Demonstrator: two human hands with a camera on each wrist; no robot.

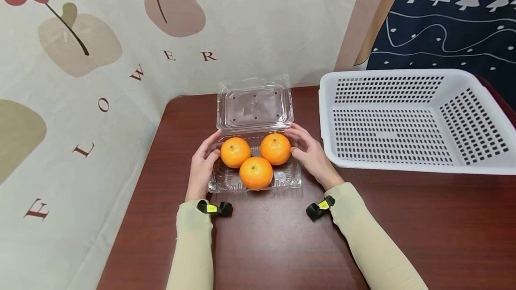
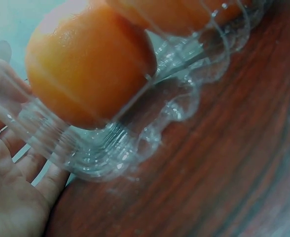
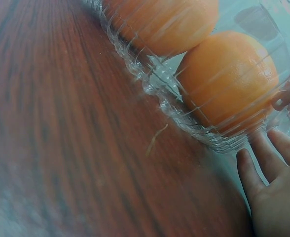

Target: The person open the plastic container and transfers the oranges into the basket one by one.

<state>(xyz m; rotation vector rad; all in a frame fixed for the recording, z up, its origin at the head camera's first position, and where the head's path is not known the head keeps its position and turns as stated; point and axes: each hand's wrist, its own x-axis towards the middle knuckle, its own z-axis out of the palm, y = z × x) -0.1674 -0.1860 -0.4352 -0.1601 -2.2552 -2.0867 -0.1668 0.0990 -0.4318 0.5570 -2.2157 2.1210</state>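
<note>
A clear plastic clamshell box (image 1: 287, 179) sits on the table in the head view, its vented lid (image 1: 255, 104) tipped back behind the base. Three oranges lie in the base: a left orange (image 1: 235, 152), a right orange (image 1: 276, 149) and a front orange (image 1: 255, 172). My left hand (image 1: 203, 164) grips the box's left side, thumb at the rim beside the left orange. On the other side, my right hand (image 1: 313, 158) grips the right wall, with its thumb beside the right orange. Both wrist views show fingers along the outside of the ribbed clear walls.
To the right of the box, a large white perforated basket (image 1: 330, 162) stands on the brown table (image 1: 266, 249). A printed cloth (image 1: 266, 35) hangs behind the table and along its left side. A dark cloth with white trees (image 1: 443, 35) is behind the basket.
</note>
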